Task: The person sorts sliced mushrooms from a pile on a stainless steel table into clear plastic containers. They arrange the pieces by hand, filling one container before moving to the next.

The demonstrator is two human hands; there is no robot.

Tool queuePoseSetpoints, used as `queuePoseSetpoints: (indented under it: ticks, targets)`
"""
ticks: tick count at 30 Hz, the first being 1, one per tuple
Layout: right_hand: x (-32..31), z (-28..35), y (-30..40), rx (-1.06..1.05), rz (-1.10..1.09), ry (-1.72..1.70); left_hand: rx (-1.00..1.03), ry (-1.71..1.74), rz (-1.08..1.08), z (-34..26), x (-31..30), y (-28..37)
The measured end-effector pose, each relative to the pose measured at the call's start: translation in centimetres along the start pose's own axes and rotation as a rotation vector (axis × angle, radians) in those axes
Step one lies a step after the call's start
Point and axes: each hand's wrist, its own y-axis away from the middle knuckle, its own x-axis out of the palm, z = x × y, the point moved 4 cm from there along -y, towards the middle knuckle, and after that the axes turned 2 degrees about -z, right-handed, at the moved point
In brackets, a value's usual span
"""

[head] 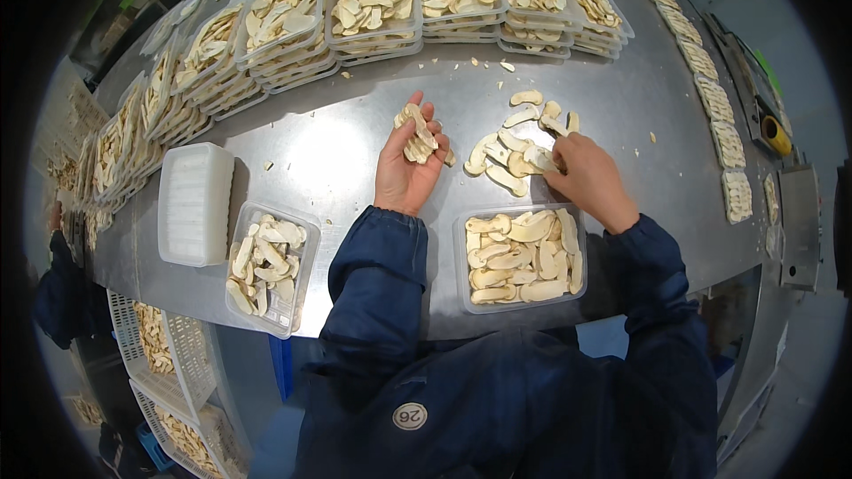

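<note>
Several pale mushroom slices [415,136] lie stacked in my left hand [414,166], palm up, with the thumb and fingers around them. My right hand [586,176] reaches down at the right edge of a loose pile of mushroom slices [509,153] on the metal table; its fingertips touch slices there, though whether they grip one is hidden. Nearer my body, a clear plastic tray [459,259] holds slices laid in neat rows. To the left, a second clear tray [303,279] contains slices lying loosely.
Beside the left tray stands a stack of empty plastic trays [193,203]. Stacked filled trays [373,40] curve along the far and left sides. A row of packed trays [715,103] lines the right. Perforated crates [193,359] stand below left, near another person's sleeve [56,293].
</note>
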Motion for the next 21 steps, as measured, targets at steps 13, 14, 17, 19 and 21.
queuePoseSetpoints:
  ticks: [13, 14, 17, 19, 21]
  targets:
    - [-1.4, -4.8, -1.8, 0.337, 0.057, -0.854, -0.071, -0.013, 0.037, 0.8, 0.4, 0.3]
    - [-1.3, -4.0, -2.1, 0.338, 0.078, -0.936, -0.083, -0.020, 0.036, 0.9, 0.5, 0.3]
    - [-0.8, -3.5, -3.1, 0.315, 0.151, -1.085, -0.102, 0.000, 0.058, 0.9, 0.6, 0.4]
    - [-0.4, -3.5, -3.9, 0.286, 0.176, -1.078, -0.086, -0.016, 0.034, 0.8, 0.5, 0.3]
    - [0.3, -4.8, -4.7, 0.325, 0.248, -1.062, -0.074, -0.013, 0.028, 0.7, 0.5, 0.2]
